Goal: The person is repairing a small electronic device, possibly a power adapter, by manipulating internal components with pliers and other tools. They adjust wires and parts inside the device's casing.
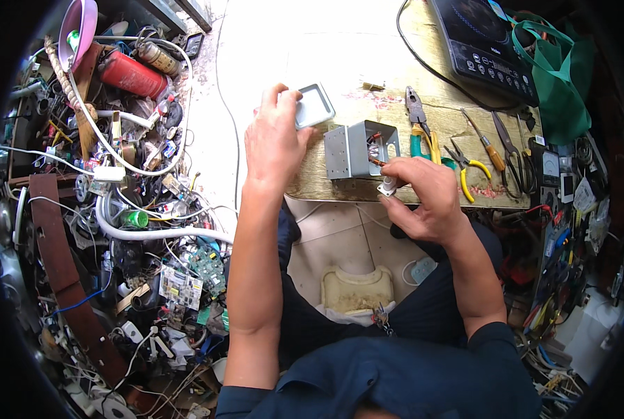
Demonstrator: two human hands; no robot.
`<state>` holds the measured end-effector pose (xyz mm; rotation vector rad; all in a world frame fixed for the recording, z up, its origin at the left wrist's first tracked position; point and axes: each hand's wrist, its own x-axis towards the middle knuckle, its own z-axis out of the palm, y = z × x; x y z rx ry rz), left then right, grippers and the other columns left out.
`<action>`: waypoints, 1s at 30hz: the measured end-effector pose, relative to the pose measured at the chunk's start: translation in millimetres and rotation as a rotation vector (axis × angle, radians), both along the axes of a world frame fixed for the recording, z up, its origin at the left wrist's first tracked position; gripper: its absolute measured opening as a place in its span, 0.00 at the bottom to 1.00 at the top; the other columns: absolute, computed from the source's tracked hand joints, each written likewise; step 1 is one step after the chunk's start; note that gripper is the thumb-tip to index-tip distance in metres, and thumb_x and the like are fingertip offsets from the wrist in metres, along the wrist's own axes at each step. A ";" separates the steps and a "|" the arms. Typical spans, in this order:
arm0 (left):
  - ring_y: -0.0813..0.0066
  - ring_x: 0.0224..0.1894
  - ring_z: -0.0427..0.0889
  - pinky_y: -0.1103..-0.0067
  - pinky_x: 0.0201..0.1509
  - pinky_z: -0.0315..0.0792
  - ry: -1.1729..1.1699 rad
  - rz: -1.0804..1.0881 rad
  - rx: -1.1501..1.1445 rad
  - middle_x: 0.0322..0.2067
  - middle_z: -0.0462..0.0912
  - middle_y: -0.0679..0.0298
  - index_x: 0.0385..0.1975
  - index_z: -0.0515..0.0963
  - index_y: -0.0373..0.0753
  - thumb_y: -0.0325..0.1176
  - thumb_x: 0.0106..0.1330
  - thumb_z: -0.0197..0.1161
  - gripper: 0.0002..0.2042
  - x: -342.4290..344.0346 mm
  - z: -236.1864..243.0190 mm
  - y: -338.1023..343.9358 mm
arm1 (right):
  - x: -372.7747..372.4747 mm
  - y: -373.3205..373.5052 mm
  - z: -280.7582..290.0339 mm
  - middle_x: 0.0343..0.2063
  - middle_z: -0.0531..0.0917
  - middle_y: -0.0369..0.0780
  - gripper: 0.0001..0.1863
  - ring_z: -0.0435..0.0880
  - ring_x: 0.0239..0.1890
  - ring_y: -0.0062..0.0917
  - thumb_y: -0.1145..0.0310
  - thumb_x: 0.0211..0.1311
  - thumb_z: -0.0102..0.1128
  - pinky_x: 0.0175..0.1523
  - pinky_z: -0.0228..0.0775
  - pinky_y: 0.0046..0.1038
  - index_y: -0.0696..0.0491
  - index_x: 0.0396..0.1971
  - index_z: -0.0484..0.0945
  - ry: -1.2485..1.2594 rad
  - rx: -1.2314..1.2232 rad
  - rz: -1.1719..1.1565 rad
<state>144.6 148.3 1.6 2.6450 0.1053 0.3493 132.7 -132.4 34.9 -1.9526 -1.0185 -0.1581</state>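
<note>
My left hand (273, 143) is closed on a shallow grey rectangular lid (317, 107), thumb at its near edge and fingers over its left side. Just right of it, on the wooden tabletop (308, 183), lies a grey metal box (338, 153) whose open side shows reddish wires inside. Beside that opening, my right hand (427, 197) pinches a small whitish fitting (387, 186) between thumb and fingers. Whether the wires join this fitting, I cannot tell. Combination pliers (414, 108) with green and yellow handles lie behind my right hand.
Right of my hand are small yellow-handled pliers (474, 166), an orange-handled screwdriver (493, 153) and dark scissors (509, 148). A black induction cooker (490, 70) and green bag (560, 91) stand far right. Cables, circuit boards (180, 286) and a red cylinder (131, 74) crowd the left.
</note>
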 end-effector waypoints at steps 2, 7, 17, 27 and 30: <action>0.51 0.49 0.92 0.62 0.55 0.85 -0.059 -0.005 -0.078 0.64 0.82 0.54 0.59 0.81 0.35 0.29 0.55 0.87 0.31 9.1 -9.6 -0.1 | 0.1 -0.7 -2.0 0.42 0.91 0.49 0.23 0.92 0.36 0.39 0.79 0.52 0.78 0.42 0.86 0.35 0.59 0.51 0.84 0.022 0.009 0.002; 0.50 0.49 0.93 0.63 0.57 0.86 -0.044 -0.099 -0.194 0.69 0.82 0.50 0.65 0.81 0.34 0.29 0.56 0.87 0.34 22.4 -19.0 -2.7 | 6.2 -9.2 -1.1 0.46 0.91 0.49 0.24 0.93 0.40 0.37 0.78 0.56 0.77 0.45 0.86 0.32 0.60 0.55 0.86 0.177 0.099 0.056; 0.48 0.56 0.91 0.62 0.62 0.82 -0.071 -0.132 -0.268 0.59 0.90 0.48 0.64 0.84 0.36 0.34 0.77 0.71 0.19 -8.4 15.2 -9.2 | 23.3 -26.2 -4.2 0.64 0.84 0.49 0.27 0.87 0.66 0.33 0.90 0.63 0.66 0.72 0.79 0.34 0.62 0.64 0.84 0.494 0.369 -0.042; 0.49 0.63 0.88 0.65 0.69 0.79 0.006 -0.579 -0.545 0.60 0.87 0.43 0.72 0.76 0.33 0.48 0.51 0.92 0.49 -17.2 18.7 -15.8 | 25.1 -11.5 -13.8 0.57 0.91 0.42 0.27 0.85 0.66 0.32 0.86 0.59 0.78 0.73 0.73 0.33 0.58 0.60 0.89 0.436 0.183 -0.071; 0.46 0.64 0.87 0.63 0.69 0.79 0.021 -0.567 -0.541 0.60 0.87 0.43 0.73 0.75 0.32 0.44 0.49 0.92 0.50 -18.9 17.8 -17.7 | 26.8 -13.2 -16.5 0.57 0.91 0.42 0.26 0.85 0.65 0.31 0.85 0.60 0.77 0.73 0.72 0.32 0.58 0.60 0.89 0.445 0.163 -0.095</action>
